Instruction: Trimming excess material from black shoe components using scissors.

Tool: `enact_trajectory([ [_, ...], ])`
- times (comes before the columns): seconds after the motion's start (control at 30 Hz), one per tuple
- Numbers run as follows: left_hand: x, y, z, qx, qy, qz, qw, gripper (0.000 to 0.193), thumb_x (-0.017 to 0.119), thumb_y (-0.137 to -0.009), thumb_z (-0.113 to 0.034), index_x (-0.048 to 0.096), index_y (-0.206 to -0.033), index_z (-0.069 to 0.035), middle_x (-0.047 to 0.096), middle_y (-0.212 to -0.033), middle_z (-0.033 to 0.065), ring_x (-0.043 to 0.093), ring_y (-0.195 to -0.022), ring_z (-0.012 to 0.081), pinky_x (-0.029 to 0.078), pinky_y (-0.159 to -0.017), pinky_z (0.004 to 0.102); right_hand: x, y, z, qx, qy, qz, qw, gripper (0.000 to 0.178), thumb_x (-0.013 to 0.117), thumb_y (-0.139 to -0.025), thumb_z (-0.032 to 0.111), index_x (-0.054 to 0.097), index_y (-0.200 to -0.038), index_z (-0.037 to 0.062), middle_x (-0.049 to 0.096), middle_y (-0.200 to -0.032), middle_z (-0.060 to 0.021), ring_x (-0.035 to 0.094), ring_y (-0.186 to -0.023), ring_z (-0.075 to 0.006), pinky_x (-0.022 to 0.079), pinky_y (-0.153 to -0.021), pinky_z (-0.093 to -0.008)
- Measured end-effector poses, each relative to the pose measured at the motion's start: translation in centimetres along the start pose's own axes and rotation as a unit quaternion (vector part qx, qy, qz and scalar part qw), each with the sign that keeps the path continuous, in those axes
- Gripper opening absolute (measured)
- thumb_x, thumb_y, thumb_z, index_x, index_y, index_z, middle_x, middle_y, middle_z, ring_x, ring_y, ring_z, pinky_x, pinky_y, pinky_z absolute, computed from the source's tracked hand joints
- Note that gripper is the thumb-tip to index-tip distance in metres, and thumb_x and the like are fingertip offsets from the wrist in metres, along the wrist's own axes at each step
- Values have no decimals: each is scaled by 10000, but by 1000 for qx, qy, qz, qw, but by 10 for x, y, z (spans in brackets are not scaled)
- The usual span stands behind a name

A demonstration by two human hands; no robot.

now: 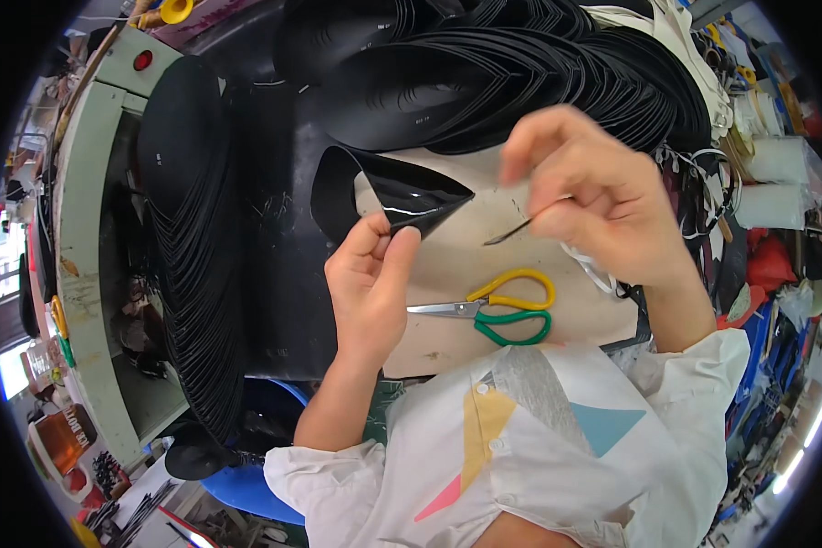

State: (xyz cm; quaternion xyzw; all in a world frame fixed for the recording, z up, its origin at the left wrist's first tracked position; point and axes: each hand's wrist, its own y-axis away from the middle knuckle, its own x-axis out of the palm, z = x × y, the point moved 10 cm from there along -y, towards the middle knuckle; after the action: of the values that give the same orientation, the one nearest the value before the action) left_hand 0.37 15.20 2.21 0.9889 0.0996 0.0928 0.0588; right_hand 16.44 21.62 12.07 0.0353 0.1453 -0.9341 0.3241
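Note:
Between the thumb and fingers of my left hand (367, 279) is a glossy black shoe upper (411, 194), its pointed toe turned to the right and its open end curling at the left. My right hand (593, 187) is raised to the right of it, partly smeared by motion. Its thumb and fingers pinch a thin dark sliver-like piece (507, 235) that slants down to the left; I cannot make out its kind. Just below both hands, scissors (470, 310) with one yellow and one green handle lie on a beige board (429, 352), touched by neither hand.
Overlapping black uppers (402, 87) are piled across the back of the table. Another long row (196, 301) runs down the left side, beside a pale green machine housing (87, 219). A blue tub (246, 489) stands below at the left. Cluttered shelves with clear packages (771, 183) line the right.

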Motion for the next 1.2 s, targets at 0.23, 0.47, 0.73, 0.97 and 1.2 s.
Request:
enact_trajectory([
  [0.23, 20, 26, 12, -56, 108, 82, 989, 192, 519, -918, -17, 597, -1076, 60, 634, -921, 26, 532, -807, 36, 422, -722, 178, 29, 16, -45, 179, -36, -6, 983, 88, 689, -805, 30, 651, -863, -26, 630, -778, -40, 556, -629, -45, 445, -547, -176],
  [0.47, 25, 33, 7, -43, 76, 106, 990, 212, 504, -923, -9, 596, -1101, 62, 624, -932, 35, 540, -828, 51, 450, -741, 194, 38, 21, -57, 248, -16, 8, 968, 73, 721, -759, 8, 668, -794, -27, 654, -747, -44, 590, -653, -57, 470, -586, -181],
  [0.73, 26, 32, 11, -13, -21, 91, 996, 92, 580, -897, -37, 589, -860, 47, 528, -689, -18, 428, -650, 22, 370, -561, 178, 34, 25, -59, 219, -4, -29, 975, 100, 724, -763, 78, 679, -763, -11, 645, -672, -32, 570, -593, -48, 436, -526, -193],
  [0.97, 8, 29, 4, 52, -141, -25, 988, 263, 640, -870, -77, 502, -666, 15, 387, -557, -30, 317, -558, 29, 281, -461, 201, 41, 29, -64, 234, 90, 10, 968, 149, 727, -743, 108, 676, -820, -10, 650, -680, -72, 599, -557, -110, 463, -497, -231],
  [1.2, -12, 31, -2, 85, -104, -72, 988, 321, 621, -890, -71, 448, -627, -6, 365, -583, -79, 273, -558, 14, 189, -458, 201, 42, 26, -3, -44, 321, 26, 946, 206, 751, -686, 187, 618, -743, 40, 572, -631, -53, 550, -549, -197, 400, -547, -305],
])
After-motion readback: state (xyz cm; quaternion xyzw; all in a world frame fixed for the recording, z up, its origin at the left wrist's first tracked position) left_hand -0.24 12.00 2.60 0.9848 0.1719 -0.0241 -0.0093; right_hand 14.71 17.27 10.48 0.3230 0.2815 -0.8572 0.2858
